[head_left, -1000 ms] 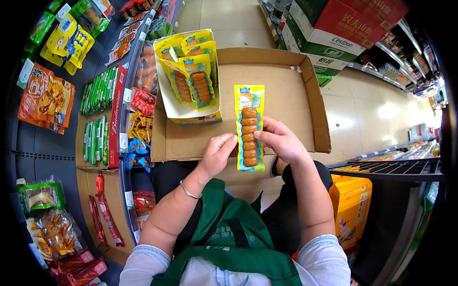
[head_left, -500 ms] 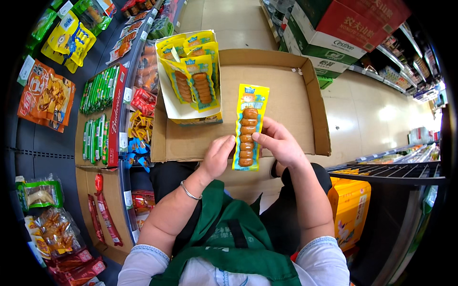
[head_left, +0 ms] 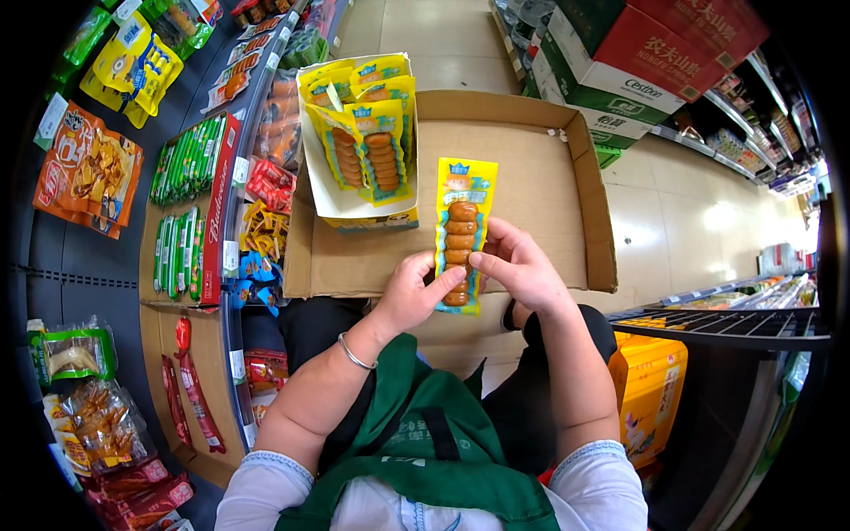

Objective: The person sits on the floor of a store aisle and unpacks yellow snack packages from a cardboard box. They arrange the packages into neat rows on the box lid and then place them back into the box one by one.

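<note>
A long yellow and blue packet of sausages (head_left: 462, 217) is held upright between my two hands, brown segments showing through its clear window. My left hand (head_left: 416, 285) pinches its lower left edge, thumb lying across the front. On the right edge, my right hand (head_left: 521, 265) grips with the thumb in front and fingers behind. To the left stands an open white and yellow display box (head_left: 367, 217) with several matching packets (head_left: 376, 146) upright in it. It rests in a shallow brown cardboard tray (head_left: 513, 168) in front of me.
Shelving at the left bears a red box (head_left: 212, 239) of green-wrapped sticks, candy packs (head_left: 261, 228) and an orange snack bag (head_left: 87, 168). Stacked cartons (head_left: 620, 84) rise at the far right. A black wire rack (head_left: 726, 323) and a yellow carton (head_left: 651, 389) stand near my right arm.
My left hand has closed in on the packet, its thumb now over the lower front. The right hand keeps its grip. The view has shifted slightly.
</note>
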